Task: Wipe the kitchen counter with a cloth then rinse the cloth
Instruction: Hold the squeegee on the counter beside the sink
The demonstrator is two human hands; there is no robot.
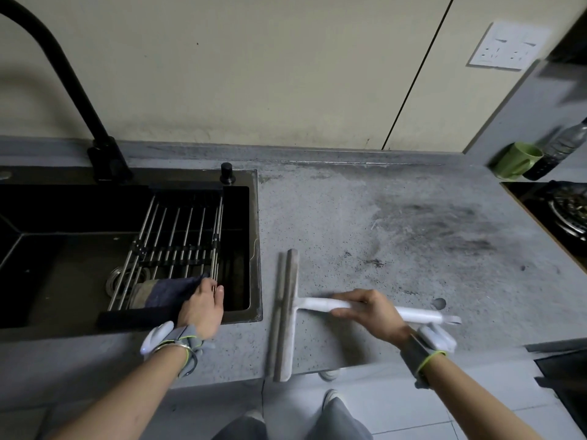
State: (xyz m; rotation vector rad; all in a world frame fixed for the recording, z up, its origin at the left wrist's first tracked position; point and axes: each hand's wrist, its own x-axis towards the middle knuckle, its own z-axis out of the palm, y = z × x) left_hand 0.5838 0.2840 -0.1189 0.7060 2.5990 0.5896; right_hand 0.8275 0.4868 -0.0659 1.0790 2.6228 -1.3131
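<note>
A dark blue and grey cloth (162, 293) lies on the metal drying rack (178, 236) across the black sink (255, 249). My left hand (201, 308) reaches over the sink's front edge and its fingers touch the cloth's right end. My right hand (368, 309) grips the white handle of a squeegee (287, 312). The squeegee's long grey blade lies on the grey speckled counter (365, 223), just right of the sink, and its lower end sticks out past the counter's front edge. Dark dirty smears cover the counter to the right.
A black faucet (63, 87) rises behind the sink, with a small black knob (227, 173) beside it. A green mug (517, 160) and a clear bottle (559, 150) stand at the back right. A black stove (559, 211) borders the counter's right end. A wall socket (505, 46) is above.
</note>
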